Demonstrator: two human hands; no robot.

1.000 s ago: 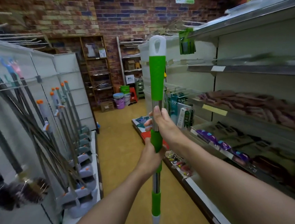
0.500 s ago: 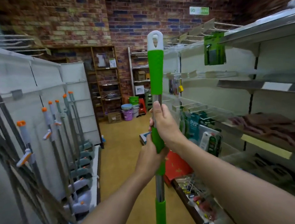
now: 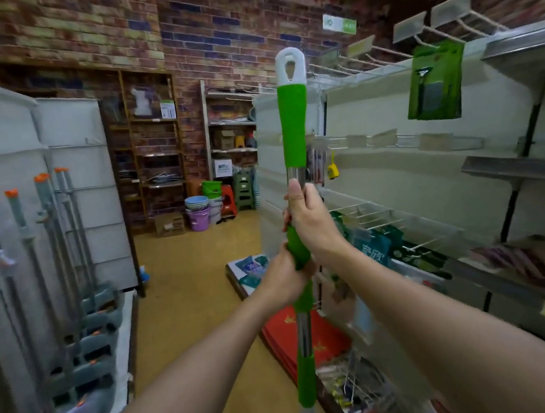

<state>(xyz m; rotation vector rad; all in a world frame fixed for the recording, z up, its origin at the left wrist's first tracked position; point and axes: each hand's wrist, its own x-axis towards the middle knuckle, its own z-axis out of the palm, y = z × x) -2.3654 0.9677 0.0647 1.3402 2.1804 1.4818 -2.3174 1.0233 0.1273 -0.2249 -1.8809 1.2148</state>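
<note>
Shop shelves (image 3: 518, 170) flank the upright mop pole (image 3: 294, 122); right hand (image 3: 312, 222) grips it above the left hand (image 3: 284, 276), also gripping, likely to twist-adjust its length.

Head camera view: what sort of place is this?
Probably a household goods shop aisle: metal shelves, a hanging green package, a row of orange-capped mops racked on the left, and stacked plastic buckets at the far end.

Mid-aisle, pole (image 3: 294, 122) upright; right hand (image 3: 312, 222) just above left hand (image 3: 284, 277) on it. Mops (image 3: 55, 258) racked left of aisle, shelves (image 3: 518, 168) right. Packet (image 3: 435, 83) hangs above the shelves. Buckets (image 3: 199, 212) on floor far behind pole, before back shelving (image 3: 157, 150).
</note>
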